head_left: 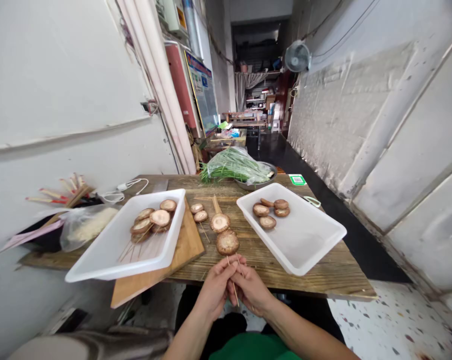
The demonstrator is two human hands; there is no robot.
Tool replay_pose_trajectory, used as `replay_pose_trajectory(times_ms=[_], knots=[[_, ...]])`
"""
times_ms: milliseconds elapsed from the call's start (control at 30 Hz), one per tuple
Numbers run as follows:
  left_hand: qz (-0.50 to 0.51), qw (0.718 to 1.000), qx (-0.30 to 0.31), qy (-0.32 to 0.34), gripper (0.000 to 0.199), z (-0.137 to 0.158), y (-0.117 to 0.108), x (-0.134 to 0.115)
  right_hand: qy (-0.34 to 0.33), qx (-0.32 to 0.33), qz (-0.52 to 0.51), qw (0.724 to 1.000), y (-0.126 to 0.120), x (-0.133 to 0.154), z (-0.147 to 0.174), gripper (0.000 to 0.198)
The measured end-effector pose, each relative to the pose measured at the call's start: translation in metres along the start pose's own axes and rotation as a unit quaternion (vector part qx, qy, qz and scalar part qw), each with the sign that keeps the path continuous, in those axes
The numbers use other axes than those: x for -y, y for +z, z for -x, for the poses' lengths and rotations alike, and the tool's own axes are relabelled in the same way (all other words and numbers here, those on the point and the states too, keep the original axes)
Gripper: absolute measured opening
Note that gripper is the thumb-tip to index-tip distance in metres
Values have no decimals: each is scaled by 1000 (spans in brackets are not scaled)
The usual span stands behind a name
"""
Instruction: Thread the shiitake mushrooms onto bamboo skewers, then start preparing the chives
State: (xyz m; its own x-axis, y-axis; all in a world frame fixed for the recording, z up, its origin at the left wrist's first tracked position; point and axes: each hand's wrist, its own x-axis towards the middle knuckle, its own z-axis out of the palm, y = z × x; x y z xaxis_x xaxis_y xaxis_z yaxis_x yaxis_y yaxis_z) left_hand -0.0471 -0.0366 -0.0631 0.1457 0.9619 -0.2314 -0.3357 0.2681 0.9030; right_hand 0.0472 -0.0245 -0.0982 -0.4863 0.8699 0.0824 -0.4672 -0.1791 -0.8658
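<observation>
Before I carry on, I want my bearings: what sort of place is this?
Probably a small eatery's food-prep area, though I can't be certain. Skewered mushrooms lie in a white tray, plastic-covered long greens are at the back, and a green QR-code card is on the table.

The forearms (299, 322) and hands (215, 287) are bare, the top (254, 347) green, the trousers (186, 302) black.

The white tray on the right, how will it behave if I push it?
The white tray should hold its shape: it looks like stiff plastic. It probably won't tip, sitting broad and low. The mushrooms inside might slide or roll, being rounded and loose.
</observation>
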Motion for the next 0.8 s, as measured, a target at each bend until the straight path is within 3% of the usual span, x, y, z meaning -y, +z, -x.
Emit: replay_pose_trajectory(times_ms=[200, 367, 433, 500, 633, 800], knots=[[32, 994, -61, 86, 32, 2, -14, -8, 76, 41, 86, 993, 3, -20, 14, 46], [16, 996, -37, 78, 28, 32, -38, -53, 143, 86, 174, 970, -4, -34, 28, 45], [-26, 994, -54, 89, 26, 43, -57, -82, 163, 92, 204, 961, -9, -40, 32, 42], [-91, 980, -116, 134, 26, 44, -82, -114, 178, 94, 230, 952, -13, -47, 34, 38], [-116, 966, -188, 136, 18, 15, -141, -166, 190, 99, 270, 939, -16, -58, 34, 32], [-135, 954, -262, 59, 14, -31, -193, -187, 182, 95, 311, 928, -22, -61, 29, 29]])
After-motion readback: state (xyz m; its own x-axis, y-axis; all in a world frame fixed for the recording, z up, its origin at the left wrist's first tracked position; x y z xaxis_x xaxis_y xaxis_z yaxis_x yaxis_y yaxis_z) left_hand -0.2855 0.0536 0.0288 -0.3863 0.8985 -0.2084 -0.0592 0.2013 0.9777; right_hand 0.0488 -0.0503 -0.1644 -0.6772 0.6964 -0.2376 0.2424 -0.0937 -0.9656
